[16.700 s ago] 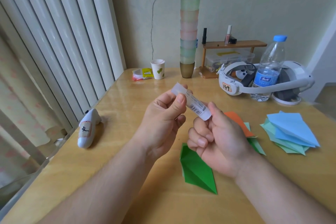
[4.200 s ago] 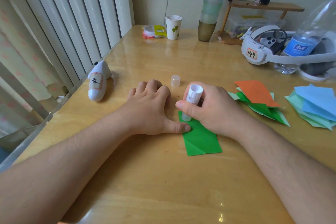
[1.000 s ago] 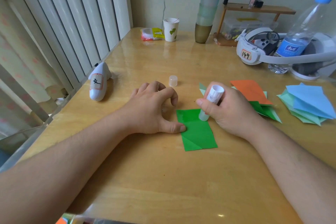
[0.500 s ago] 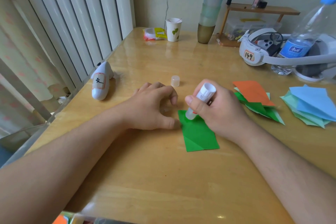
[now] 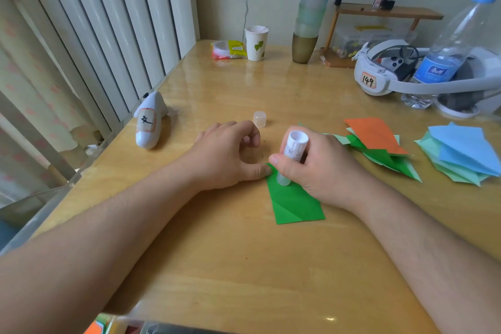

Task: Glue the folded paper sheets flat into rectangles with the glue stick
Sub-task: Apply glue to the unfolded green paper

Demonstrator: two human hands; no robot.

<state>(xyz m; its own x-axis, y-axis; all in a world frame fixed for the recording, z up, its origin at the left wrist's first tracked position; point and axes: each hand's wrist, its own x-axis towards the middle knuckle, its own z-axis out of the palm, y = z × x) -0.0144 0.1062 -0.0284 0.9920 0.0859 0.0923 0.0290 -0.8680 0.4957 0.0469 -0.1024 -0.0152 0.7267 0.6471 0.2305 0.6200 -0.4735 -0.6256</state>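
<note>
— Right hand (image 5: pixel 322 168): what is being held?

— The glue stick (image 5: pixel 291 160) is being gripped in its curled fingers, tilted, with its lower tip being pressed onto the far end of the green folded sheet (image 5: pixel 294 200), just right of the frame's centre.

— And the left hand (image 5: pixel 227 154)?

— Nothing is being grasped by it; its fingers are being kept loosely curled on the table (image 5: pixel 217 266), while the sheet's upper left corner is being touched by its thumb.

— Where is the cap (image 5: pixel 259 119) lying?

— It is being left upright above the hands. More folded sheets are being kept at the right: an orange-topped pile (image 5: pixel 376 141) and a blue-topped pile (image 5: pixel 463 154).
</note>
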